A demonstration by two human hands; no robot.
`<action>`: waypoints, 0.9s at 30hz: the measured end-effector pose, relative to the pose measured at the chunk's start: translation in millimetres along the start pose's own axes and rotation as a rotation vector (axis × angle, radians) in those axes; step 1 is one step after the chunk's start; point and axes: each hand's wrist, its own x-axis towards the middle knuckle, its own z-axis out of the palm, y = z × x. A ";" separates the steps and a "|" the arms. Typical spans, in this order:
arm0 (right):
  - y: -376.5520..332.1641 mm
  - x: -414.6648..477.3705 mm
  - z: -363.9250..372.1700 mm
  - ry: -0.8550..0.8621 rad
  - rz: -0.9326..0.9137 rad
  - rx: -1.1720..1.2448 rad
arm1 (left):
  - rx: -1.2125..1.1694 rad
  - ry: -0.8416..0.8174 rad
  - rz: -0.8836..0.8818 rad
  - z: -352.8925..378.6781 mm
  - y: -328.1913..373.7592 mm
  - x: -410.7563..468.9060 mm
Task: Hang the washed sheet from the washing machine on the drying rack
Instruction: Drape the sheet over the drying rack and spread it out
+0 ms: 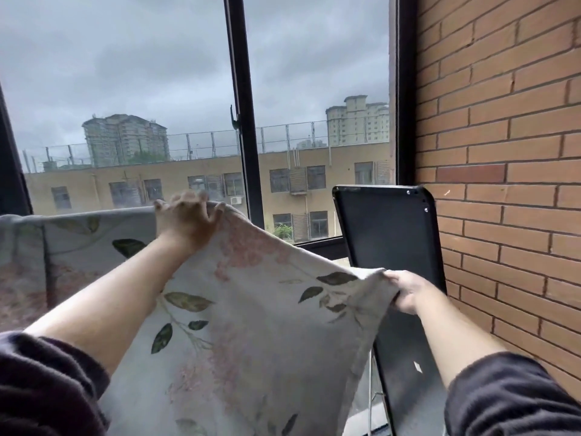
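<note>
While I've got both arms stretched out, the biggest thing past my hands is the window (157, 89), grey sky and apartment blocks behind its dark frame, with a brick wall (503, 152) running along to the right of my right hand. Next down in size is the sheet (251, 309), pale with green leaves and faded pink blossoms, spread between my two grips and hanging down below them; further left of my left hand it's already draped over a top edge, though I can't really see the drying rack itself under the cloth. Just behind my right hand there's a black panel (386, 228) leaning tilted near the wall. My left hand (188, 218) is up high, fingers curled over the sheet's top edge. My right hand (405, 291) sits lower and off to the side, pinched shut on a bunched corner.
</note>
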 end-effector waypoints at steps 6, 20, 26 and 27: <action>-52.0 -2.4 6.0 0.028 -0.277 0.026 | -0.002 -0.008 0.219 9.7 33.9 13.6; -110.9 0.8 29.5 0.205 -0.267 -1.299 | -0.102 -0.021 0.083 -4.7 -14.3 21.3; -79.1 -13.2 93.2 0.323 -0.202 -1.846 | -0.016 0.064 0.157 -3.7 -65.6 2.1; -75.4 -13.1 114.2 0.234 -0.340 -1.775 | -0.018 0.062 0.165 -2.3 -74.1 0.6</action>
